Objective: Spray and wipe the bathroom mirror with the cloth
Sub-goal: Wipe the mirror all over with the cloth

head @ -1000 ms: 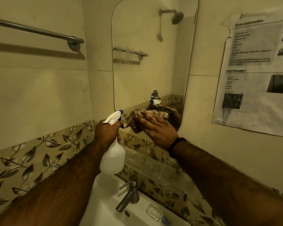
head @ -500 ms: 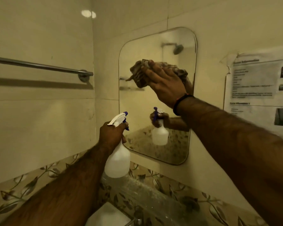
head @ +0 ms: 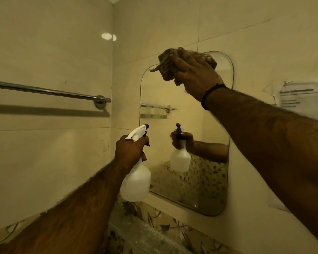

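A rounded-corner mirror [head: 206,123] hangs on the tiled wall ahead. My right hand [head: 196,74] presses a crumpled brown checked cloth [head: 166,66] flat against the mirror's top edge, near its upper left corner. My left hand [head: 129,150] grips the neck of a white spray bottle [head: 136,182] with a blue nozzle, held upright just left of the mirror's lower part. The bottle and left hand show again as a reflection in the glass. Streaks and droplets blur the mirror's left side.
A chrome towel bar [head: 48,92] runs along the left wall. A printed paper notice [head: 305,101] is taped to the wall right of the mirror. Leaf-patterned tiles [head: 165,224] and a ledge lie below the mirror.
My right hand with the cloth has risen from the mirror's bottom edge to its top edge. My view has tilted upward, so the sink and tap have dropped out of sight.
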`<state>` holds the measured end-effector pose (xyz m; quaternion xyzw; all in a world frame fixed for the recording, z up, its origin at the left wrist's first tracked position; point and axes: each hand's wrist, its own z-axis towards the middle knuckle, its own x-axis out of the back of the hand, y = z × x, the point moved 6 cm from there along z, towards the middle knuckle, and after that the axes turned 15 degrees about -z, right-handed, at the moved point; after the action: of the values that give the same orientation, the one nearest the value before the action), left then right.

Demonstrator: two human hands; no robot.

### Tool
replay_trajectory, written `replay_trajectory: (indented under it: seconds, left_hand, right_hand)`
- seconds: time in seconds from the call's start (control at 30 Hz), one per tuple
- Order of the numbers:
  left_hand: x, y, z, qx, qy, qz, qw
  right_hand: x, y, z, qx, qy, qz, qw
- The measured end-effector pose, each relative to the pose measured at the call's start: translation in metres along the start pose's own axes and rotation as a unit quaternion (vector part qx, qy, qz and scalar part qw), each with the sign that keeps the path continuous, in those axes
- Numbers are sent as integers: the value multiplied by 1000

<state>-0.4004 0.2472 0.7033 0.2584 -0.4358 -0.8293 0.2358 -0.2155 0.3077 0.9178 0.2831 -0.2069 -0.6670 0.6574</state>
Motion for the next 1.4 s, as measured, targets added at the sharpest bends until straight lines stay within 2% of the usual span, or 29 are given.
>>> replay_trajectory:
  seconds: [0.17,0.33,0.53,0.87,1.4]
  left_hand:
    - [5,-4,5,5,15,13,1000]
    - [5,-12,8,13,14,5,1000]
    - [0,-21,3,18,15,10,1000]
    - [-2,-42,-19,38,7,12,999]
    - [21,-88,-70,97,38,63,993]
  right_hand:
    - [-20,11,15,-8,-34,-25,999]
    - [-21,8,14,-9,-58,14,998]
    - [-15,-8,2,-7,-47,36,998]
    - [-13,-83,-58,26,-93,81,992]
    - [1,-202,-183,98,-158,150,971]
